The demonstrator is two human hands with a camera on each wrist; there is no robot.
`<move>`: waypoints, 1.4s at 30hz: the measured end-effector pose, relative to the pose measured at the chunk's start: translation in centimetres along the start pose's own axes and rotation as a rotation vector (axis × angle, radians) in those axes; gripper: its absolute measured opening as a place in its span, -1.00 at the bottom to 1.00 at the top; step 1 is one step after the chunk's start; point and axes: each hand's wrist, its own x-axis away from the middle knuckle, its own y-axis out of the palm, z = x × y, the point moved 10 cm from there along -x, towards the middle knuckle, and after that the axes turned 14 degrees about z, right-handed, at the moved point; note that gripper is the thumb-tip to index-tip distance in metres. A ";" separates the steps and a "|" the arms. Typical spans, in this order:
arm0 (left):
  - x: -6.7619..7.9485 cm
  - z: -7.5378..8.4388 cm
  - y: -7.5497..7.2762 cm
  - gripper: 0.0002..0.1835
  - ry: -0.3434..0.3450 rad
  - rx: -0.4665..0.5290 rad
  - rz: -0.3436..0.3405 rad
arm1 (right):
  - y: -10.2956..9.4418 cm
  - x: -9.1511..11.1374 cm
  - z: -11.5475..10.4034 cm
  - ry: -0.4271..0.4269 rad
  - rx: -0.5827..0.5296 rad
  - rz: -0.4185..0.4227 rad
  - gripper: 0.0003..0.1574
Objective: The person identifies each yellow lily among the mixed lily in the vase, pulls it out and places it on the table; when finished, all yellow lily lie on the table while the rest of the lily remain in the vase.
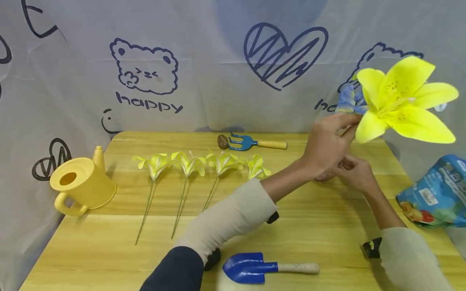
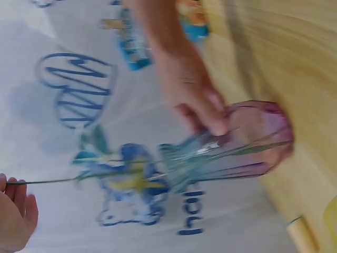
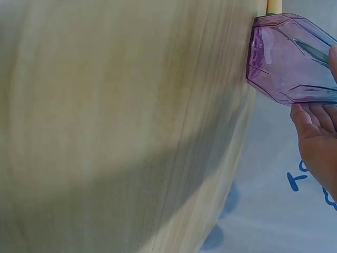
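My left hand (image 1: 327,141) pinches the green stem of a large yellow lily (image 1: 404,99). In the left wrist view, that stem (image 2: 50,182) runs from my fingers towards the mouth of a clear pink-and-teal glass vase (image 2: 247,142). A blue flower with a yellow centre (image 2: 134,176) stands out of the vase mouth, and green stems show inside the glass. My right hand (image 1: 354,173) grips the vase by its side, fingers and thumb around it. The faceted pink base (image 3: 263,58) is right at the tabletop. From the head view, my hands hide most of the vase.
Several yellow lilies (image 1: 154,169) lie in a row on the wooden table (image 1: 102,234). A yellow watering can (image 1: 87,186) stands left, a blue hand fork (image 1: 245,142) beside a brown lump (image 1: 223,141) at the back, a blue trowel (image 1: 247,267) in front. A blue bag (image 1: 433,194) is right.
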 end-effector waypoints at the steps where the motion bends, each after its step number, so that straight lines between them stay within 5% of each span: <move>1: -0.2 0.6 -0.9 -0.82 -0.012 0.048 0.014 | -0.1 0.0 0.4 0.020 0.010 0.009 -0.36; 5: 0.2 2.5 -4.2 -0.82 -0.144 0.233 -0.019 | -0.4 -0.3 1.7 0.024 -0.034 0.037 -0.59; 8: 1.7 2.1 -5.3 -0.82 -0.269 0.230 -0.135 | -0.2 -1.1 3.9 0.011 -0.025 0.035 -0.49; 13: 6.3 -3.0 -4.7 -0.87 -0.357 0.111 -0.343 | 0.3 -2.8 8.7 0.020 0.052 0.062 -0.17; 18: 11.4 -7.5 -4.2 -0.92 -0.436 0.037 -0.547 | 0.4 -2.9 9.0 0.020 0.078 0.086 -0.16; 26: 16.0 -11.2 -3.3 -0.88 -0.400 -0.204 -0.803 | 1.1 -2.9 8.8 0.058 0.038 0.028 -0.03; 29: 16.8 -12.3 -3.0 -0.87 -0.432 -0.237 -0.834 | 1.4 -3.0 8.4 0.059 0.026 0.012 -0.01; 42: 17.8 -14.8 -1.8 -0.54 -0.359 -0.431 -0.930 | 1.8 -3.3 8.7 0.035 0.043 0.040 -0.04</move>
